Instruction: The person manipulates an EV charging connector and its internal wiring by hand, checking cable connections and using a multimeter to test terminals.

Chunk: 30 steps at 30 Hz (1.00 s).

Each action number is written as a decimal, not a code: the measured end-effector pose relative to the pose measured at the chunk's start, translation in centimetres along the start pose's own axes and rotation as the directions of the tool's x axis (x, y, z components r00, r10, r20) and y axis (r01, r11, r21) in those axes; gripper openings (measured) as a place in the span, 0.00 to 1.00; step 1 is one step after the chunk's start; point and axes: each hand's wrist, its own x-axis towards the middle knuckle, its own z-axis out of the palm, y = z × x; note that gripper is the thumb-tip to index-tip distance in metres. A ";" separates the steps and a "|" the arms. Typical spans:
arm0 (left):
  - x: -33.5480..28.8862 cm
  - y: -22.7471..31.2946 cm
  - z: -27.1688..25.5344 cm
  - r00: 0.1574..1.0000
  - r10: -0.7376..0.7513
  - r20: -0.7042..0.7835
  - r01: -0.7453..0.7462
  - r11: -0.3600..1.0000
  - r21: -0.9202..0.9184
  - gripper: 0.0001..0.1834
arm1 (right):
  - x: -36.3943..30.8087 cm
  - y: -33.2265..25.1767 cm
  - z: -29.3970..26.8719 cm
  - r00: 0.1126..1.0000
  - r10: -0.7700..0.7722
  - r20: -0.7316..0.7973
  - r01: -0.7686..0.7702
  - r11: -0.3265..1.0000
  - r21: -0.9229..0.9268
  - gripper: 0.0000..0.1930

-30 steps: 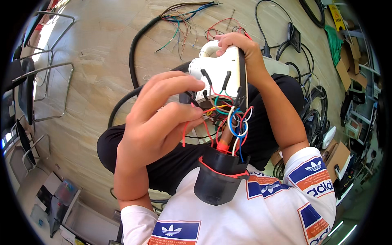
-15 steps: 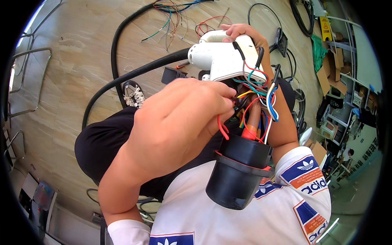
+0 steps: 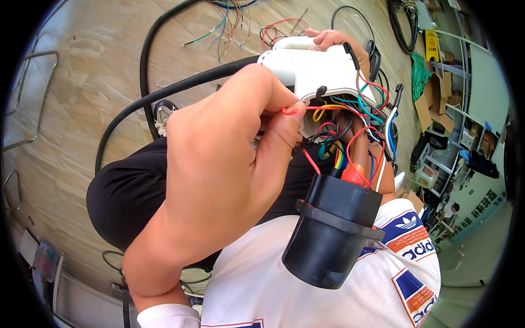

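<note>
The left hand (image 3: 224, 147) is closed to a pinch, thumb against forefinger, with a thin red wire (image 3: 331, 108) between the tips; its other fingers are hidden behind it. The right hand (image 3: 328, 39) curls its fingers over the far edge of a white plastic shell (image 3: 322, 71), gripping it, though its thumb is out of sight. The red wire runs from the pinch, just below the shell's open end, into a tangle of coloured wires. Thick brown wires (image 3: 360, 139) pass through that tangle to a red collar (image 3: 354, 174) at the mouth of a black plug (image 3: 331, 235), which hangs in front of the person's white shirt (image 3: 240, 273). A heavy black cable (image 3: 180, 90) leads left from the shell, above a shoe (image 3: 163, 113) on the tiled floor (image 3: 82, 142). Farther off, loose thin wires (image 3: 225, 24) lie on the floor.
</note>
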 end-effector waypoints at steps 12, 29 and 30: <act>0.3 -0.5 -1.3 0.971 -0.196 0.140 0.192 0.980 0.046 0.07 | -0.1 0.4 0.3 1.000 -0.006 0.012 0.006 1.000 0.022 0.15; 2.1 1.1 -2.9 0.995 -0.030 0.095 0.041 0.993 -0.114 0.08 | 1.0 0.2 -0.2 1.000 -0.022 -0.003 0.022 0.989 -0.149 0.16; 2.1 1.8 -2.9 0.996 -0.037 0.079 0.046 0.992 -0.116 0.08 | 1.0 -0.1 -0.1 1.000 0.003 -0.011 -0.005 0.986 -0.166 0.16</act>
